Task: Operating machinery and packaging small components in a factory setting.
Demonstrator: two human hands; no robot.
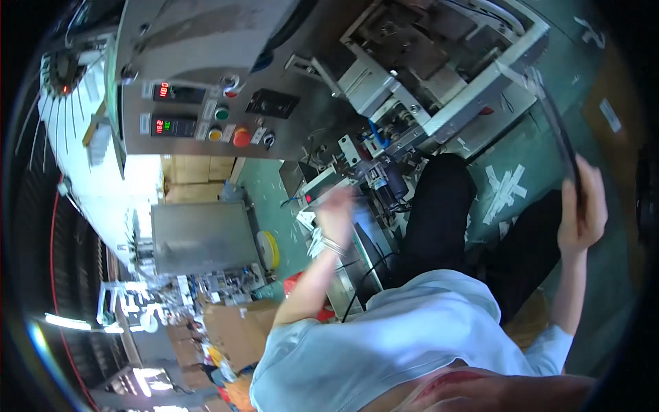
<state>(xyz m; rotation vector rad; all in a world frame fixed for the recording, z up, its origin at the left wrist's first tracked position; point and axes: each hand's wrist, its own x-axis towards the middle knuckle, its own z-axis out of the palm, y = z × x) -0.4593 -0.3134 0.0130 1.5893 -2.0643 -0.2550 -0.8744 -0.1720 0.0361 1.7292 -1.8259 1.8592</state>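
Gripping a long dark strip [559, 130] in the curled fingers of the right hand [583, 209], just right of the steel frame [484, 81], with a pale far end near the frame's outer rim; contact impossible to confirm. Reaching out below and left of the frame with the left hand [336, 209], too blurred to tell whether open, closed or gripping anything.

Best, by judgement, to hold the strip firmly, guide the pale end slowly around the frame's rim and avoid snagging or bending there. Wise, too, to keep left fingers clear of the motor [390, 184] just below the frame.

In the way: a dark-trousered knee [439, 199] below the frame, between both hands; farther down, a black cable [356, 292], liable to catch the left forearm [305, 292].

Also around: white strips [504, 192] on the green floor [535, 152] below the frame; left of the frame, a control panel [182, 145] with a red knob [241, 136]; well apart, down and left from the frame, a metal cabinet [202, 237], a yellow ring [272, 249] and cardboard boxes [237, 333].
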